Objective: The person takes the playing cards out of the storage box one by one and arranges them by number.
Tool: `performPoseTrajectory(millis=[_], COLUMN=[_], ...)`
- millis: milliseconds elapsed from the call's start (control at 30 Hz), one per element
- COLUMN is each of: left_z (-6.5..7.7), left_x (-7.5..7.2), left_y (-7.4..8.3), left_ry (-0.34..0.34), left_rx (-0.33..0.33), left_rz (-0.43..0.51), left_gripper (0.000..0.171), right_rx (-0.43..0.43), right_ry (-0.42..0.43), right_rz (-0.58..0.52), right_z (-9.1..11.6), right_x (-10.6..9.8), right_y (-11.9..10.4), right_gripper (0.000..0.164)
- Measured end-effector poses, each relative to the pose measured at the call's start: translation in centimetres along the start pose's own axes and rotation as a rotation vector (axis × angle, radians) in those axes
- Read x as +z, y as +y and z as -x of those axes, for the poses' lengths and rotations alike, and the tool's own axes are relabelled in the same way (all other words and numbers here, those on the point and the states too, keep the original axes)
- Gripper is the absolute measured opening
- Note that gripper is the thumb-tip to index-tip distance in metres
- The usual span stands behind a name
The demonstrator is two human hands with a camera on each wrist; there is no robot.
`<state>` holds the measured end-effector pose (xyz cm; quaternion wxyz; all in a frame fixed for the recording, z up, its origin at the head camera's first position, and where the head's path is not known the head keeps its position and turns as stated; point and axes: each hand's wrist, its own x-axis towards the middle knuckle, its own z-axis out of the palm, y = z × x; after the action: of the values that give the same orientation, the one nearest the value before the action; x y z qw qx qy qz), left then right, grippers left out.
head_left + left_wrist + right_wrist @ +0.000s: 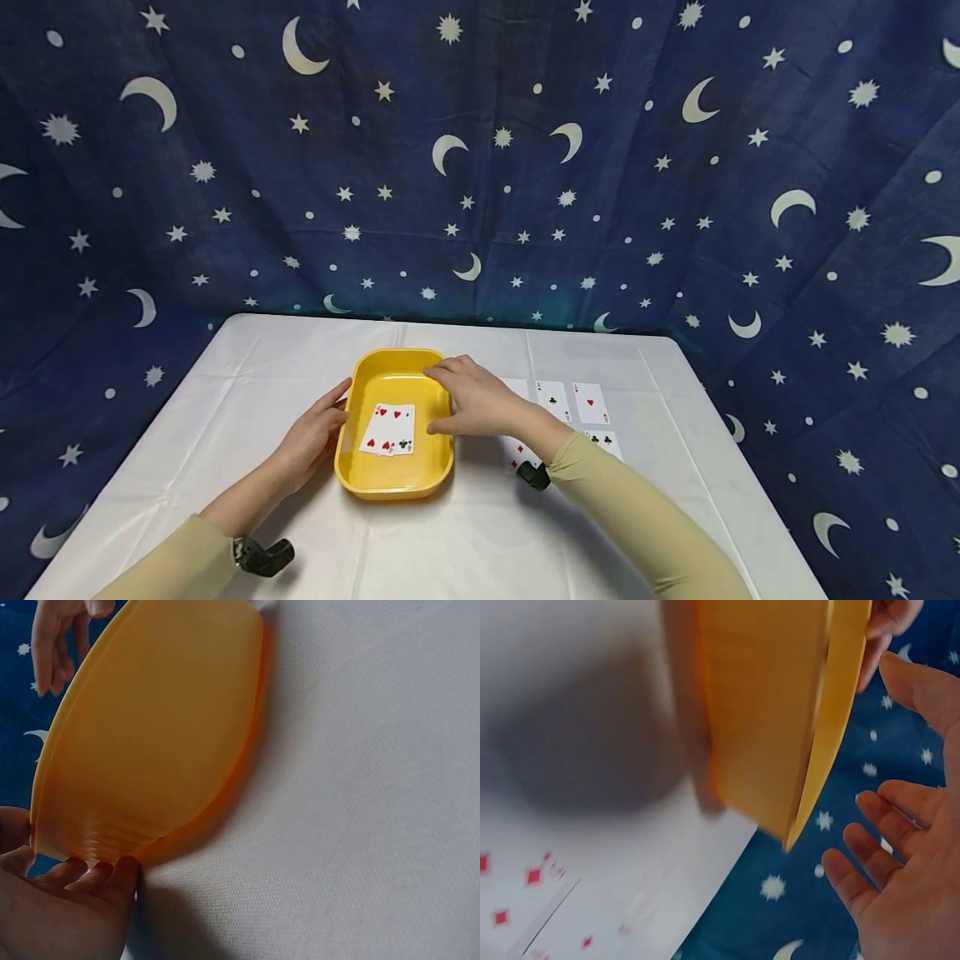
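A yellow plastic tray [393,479] stands on the white table. Two overlapping playing cards [388,429] lie face up in it, one with red hearts, the other with a black club at its corner. My left hand [309,437] holds the tray's left side; in the left wrist view its fingers [94,881] bend against the outer wall, close to the rim. Over the tray's right rim hovers my right hand [480,398], fingers spread and nothing in it. The right wrist view shows that palm [919,877] apart from the tray wall [761,712].
Several face-up cards lie to the right of the tray, among them an ace of hearts [591,404], a clubs card [553,400] and a diamonds card [519,452] partly under my right forearm. Behind the table [262,358] hangs a dark blue curtain [480,167] with moons and stars.
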<state>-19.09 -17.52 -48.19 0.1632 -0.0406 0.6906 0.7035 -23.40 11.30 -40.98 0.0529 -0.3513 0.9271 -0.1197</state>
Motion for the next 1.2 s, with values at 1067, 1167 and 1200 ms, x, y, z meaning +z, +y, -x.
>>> performPoseTrajectory(millis=[1067,1167,1200], left_z=[0.0,0.0,0.0], left_x=[0.0,0.0,-0.1], left_y=[0.0,0.0,0.0], left_ry=[0.020,0.019,0.019], left_rx=[-0.014,-0.011,-0.009], left_rz=[-0.007,-0.006,-0.006], left_gripper=[0.065,0.065,0.065], right_rx=[0.045,0.048,0.048], right_ry=[-0.283,-0.279,-0.276], right_rz=[0.232,0.230,0.230], right_z=[-7.0,-7.2,-7.2], right_x=[5.6,5.9,5.9], right_y=[-3.3,-3.3,-3.2], right_gripper=[0.094,0.093,0.093])
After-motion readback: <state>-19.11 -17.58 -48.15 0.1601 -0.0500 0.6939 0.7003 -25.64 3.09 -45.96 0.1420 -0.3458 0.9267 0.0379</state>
